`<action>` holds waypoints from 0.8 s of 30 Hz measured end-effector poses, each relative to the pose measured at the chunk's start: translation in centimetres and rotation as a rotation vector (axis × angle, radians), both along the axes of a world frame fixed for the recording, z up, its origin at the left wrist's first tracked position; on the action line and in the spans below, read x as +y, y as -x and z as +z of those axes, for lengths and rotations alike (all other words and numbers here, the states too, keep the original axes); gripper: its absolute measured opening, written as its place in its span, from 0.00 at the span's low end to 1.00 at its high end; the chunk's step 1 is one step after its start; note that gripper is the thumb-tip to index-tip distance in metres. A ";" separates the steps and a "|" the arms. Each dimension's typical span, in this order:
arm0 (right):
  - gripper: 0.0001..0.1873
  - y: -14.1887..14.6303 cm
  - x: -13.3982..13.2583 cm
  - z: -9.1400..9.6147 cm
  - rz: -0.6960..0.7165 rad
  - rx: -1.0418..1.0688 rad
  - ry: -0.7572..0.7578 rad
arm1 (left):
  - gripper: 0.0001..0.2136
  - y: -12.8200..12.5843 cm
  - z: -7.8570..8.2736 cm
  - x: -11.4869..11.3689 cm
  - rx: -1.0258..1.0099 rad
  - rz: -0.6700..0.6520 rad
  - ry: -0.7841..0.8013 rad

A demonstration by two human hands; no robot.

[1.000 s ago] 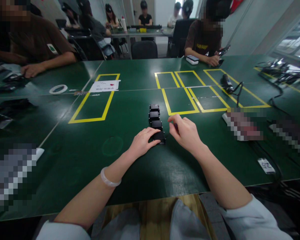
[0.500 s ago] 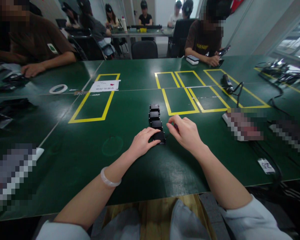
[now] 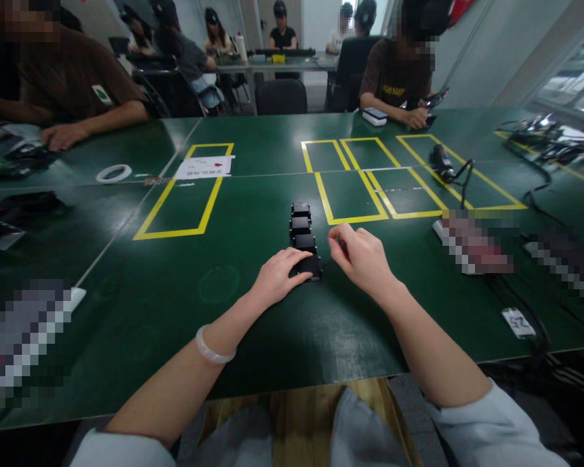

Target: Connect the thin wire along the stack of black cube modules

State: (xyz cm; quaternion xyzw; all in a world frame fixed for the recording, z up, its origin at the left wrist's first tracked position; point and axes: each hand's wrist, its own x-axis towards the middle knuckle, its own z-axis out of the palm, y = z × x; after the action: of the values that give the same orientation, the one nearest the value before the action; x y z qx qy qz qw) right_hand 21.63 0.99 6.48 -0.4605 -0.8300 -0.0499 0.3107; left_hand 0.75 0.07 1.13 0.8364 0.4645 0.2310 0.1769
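Note:
Several small black boxy pieces with shiny bits at their sides form a column on the green table (image 3: 263, 350). My left hand (image 3: 276, 277) grips the nearest black piece (image 3: 311, 266), its thumb at the near side and its fingers over the far side. Beyond that piece lie another black piece (image 3: 304, 242), a third black piece (image 3: 300, 224) and the farthest black piece (image 3: 300, 209). To the right of the column, my right hand (image 3: 363, 256) hovers apart from it with fingers curled into a pinch. What those fingers hold, if anything, is hidden.
Yellow tape outlines (image 3: 357, 220) mark the table, with a paper sheet (image 3: 204, 168) and a tape roll (image 3: 113, 173) at left. On the right are a black device on a stand (image 3: 442, 163), a blurred-out phone-like slab (image 3: 474, 243) and cables (image 3: 540, 139). Co-workers sit across the table.
My right hand has shifted very slightly to the right, away from the column. My left hand and the black pieces have stayed in place.

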 end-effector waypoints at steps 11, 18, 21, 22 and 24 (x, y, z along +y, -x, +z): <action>0.10 0.1 -0.1 0.2 0.009 -0.017 -0.036 | 0.18 0.0 0.1 0.0 0.016 0.002 0.001; 0.10 0.0 -0.2 0.2 0.044 -0.050 -0.042 | 0.18 0.0 0.2 0.0 0.015 -0.005 0.008; 0.11 0.1 -0.2 0.3 0.052 -0.068 -0.052 | 0.17 0.0 0.2 0.0 0.014 -0.008 0.012; 0.10 0.1 -0.2 0.3 0.052 -0.072 -0.055 | 0.18 0.0 0.2 0.0 0.013 -0.008 0.011; 0.10 0.2 -0.3 0.3 0.057 -0.077 -0.057 | 0.17 0.0 0.2 0.0 0.009 -0.007 0.005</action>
State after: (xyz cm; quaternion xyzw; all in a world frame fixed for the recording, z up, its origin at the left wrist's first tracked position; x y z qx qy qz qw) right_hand 21.48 0.73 6.80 -0.4252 -0.8525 -0.0825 0.2927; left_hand 0.77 0.08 1.29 0.8385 0.4630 0.2258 0.1775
